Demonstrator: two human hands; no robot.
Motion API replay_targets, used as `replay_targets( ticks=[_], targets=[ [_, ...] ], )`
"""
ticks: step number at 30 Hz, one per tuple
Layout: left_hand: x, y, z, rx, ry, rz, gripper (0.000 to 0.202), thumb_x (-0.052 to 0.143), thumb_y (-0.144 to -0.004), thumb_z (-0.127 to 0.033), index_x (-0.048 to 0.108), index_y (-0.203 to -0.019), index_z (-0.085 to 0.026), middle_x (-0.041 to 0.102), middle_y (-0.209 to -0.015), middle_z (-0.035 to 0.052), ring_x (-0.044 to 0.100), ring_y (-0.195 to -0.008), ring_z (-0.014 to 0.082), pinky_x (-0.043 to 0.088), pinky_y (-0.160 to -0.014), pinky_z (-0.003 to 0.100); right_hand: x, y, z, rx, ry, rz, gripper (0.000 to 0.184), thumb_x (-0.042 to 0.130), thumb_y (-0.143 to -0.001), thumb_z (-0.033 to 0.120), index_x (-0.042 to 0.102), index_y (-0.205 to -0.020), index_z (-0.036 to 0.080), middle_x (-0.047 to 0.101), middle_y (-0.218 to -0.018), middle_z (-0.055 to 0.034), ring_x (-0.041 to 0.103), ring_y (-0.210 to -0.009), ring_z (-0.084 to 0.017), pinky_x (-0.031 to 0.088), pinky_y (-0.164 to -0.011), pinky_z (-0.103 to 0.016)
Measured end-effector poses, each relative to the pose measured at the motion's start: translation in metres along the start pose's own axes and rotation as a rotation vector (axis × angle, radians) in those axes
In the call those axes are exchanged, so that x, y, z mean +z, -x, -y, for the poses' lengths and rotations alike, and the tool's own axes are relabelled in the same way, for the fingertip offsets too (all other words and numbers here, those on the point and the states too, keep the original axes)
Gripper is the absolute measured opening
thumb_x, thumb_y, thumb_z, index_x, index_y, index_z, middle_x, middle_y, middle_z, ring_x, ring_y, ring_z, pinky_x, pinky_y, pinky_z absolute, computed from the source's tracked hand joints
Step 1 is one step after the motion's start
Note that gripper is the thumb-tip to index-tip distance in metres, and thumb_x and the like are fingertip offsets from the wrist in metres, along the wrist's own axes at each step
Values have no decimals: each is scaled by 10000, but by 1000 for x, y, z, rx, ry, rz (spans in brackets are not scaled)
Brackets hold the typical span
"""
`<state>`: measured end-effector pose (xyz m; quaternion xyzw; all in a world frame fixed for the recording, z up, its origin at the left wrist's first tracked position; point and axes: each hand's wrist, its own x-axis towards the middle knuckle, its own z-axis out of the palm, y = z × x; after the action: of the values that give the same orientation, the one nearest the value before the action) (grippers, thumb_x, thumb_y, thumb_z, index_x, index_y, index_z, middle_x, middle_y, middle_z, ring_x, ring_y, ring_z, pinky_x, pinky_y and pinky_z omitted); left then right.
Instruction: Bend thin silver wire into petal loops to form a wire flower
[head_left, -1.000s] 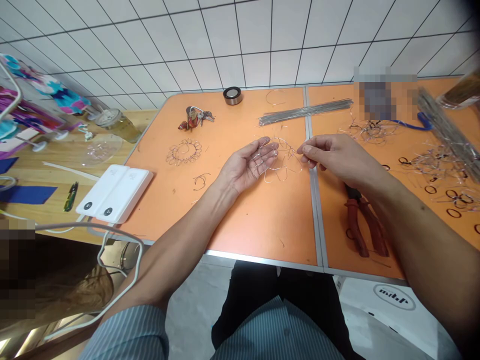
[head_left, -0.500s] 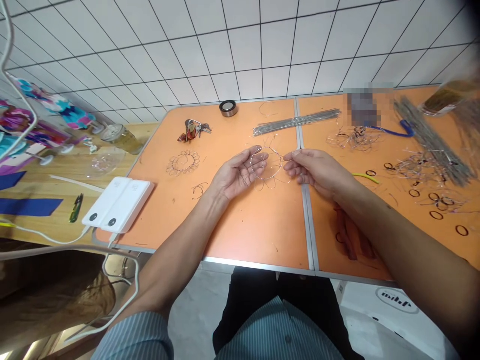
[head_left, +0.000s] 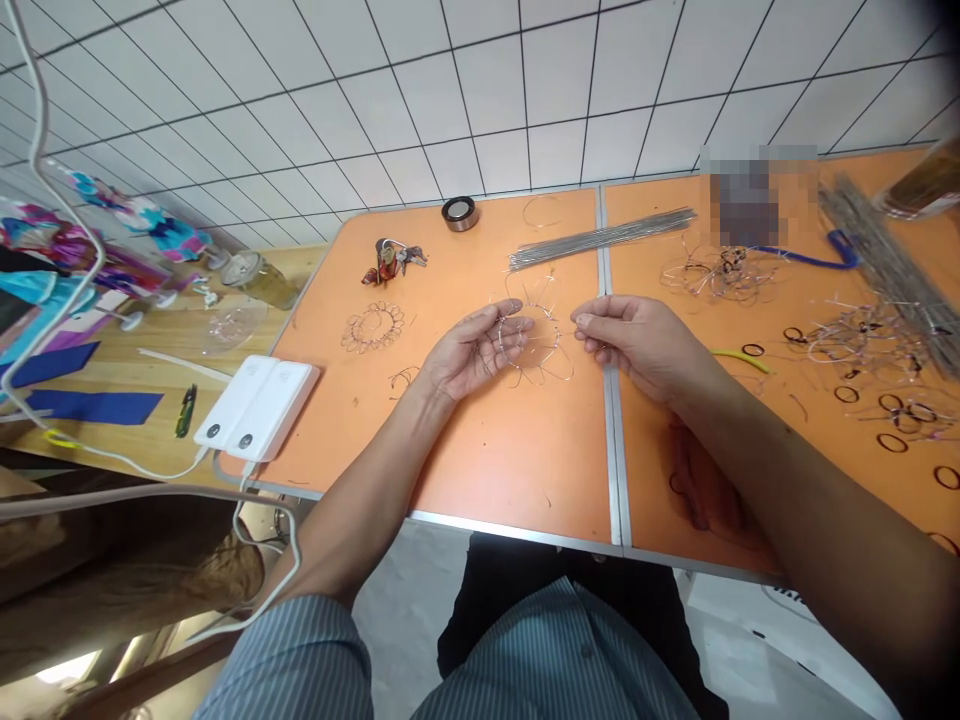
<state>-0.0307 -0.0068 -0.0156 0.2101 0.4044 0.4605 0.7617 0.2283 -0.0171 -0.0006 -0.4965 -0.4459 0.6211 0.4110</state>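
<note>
My left hand (head_left: 480,350), palm up, pinches the left edge of a thin wire ring (head_left: 557,343) between thumb and fingers. The ring has petal-like wire loops standing out around it and is held above the orange table. Just right of the ring, my right hand (head_left: 626,345) has its thumb and fingertips pressed together. Whatever lies in that pinch is too fine to make out. A similar looped wire ring (head_left: 373,328) lies on the table to the left. Beyond my hands is a bundle of straight wires (head_left: 600,240).
A roll of tape (head_left: 460,213) and keys (head_left: 394,260) lie at the back. White power banks (head_left: 259,405) with cables sit at left. Wire tangles (head_left: 720,275), dark rings (head_left: 892,443) and another wire bundle (head_left: 896,270) cover the right. A metal seam (head_left: 616,460) divides the table (head_left: 510,470).
The wire ring has turned a little in my left hand, and its loops show at a different angle. My right fingertips have drawn closer together. The whole view has shifted slightly.
</note>
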Motion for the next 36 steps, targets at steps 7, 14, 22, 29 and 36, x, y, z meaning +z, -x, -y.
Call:
replay_targets(
  ticks=[7,14,22,29,36],
  targets=[
    [-5,-5,2,29,-14,39,336,465,-1250,-180,787,-1302,-101,916,-954,136,890,-735,180,710,-748,227,-1,2,6,-79,54,-60,87,937,-930,153,873,-920,211,769,-853,-33,634,-726,-130,492,-625,-242],
    [-7,-6,3,44,-56,25,285,574,-1233,-211,814,-1336,-99,923,-1005,149,904,-782,184,726,-787,235,1,8,16,-171,156,-109,109,913,-908,131,863,-924,227,787,-888,-29,664,-755,-150,515,-650,-279],
    [-2,-4,3,72,-89,62,344,501,-1243,-182,823,-1153,-103,920,-986,157,912,-805,202,715,-730,242,10,14,23,-178,278,-138,185,875,-906,43,830,-896,222,733,-764,2,629,-682,-145,493,-660,-307],
    [-4,-5,5,73,-126,61,248,600,-1216,-202,827,-1175,-112,928,-1004,142,905,-805,182,731,-815,246,9,11,23,-190,362,-188,268,868,-883,-33,819,-896,230,722,-750,15,652,-681,-162,464,-682,-328],
    [-2,-3,4,85,-121,40,301,540,-1235,-198,819,-1164,-110,924,-991,149,902,-793,183,731,-814,251,13,13,24,-196,343,-161,263,844,-916,-32,815,-891,228,719,-735,21,631,-680,-154,483,-690,-319]
  ],
)
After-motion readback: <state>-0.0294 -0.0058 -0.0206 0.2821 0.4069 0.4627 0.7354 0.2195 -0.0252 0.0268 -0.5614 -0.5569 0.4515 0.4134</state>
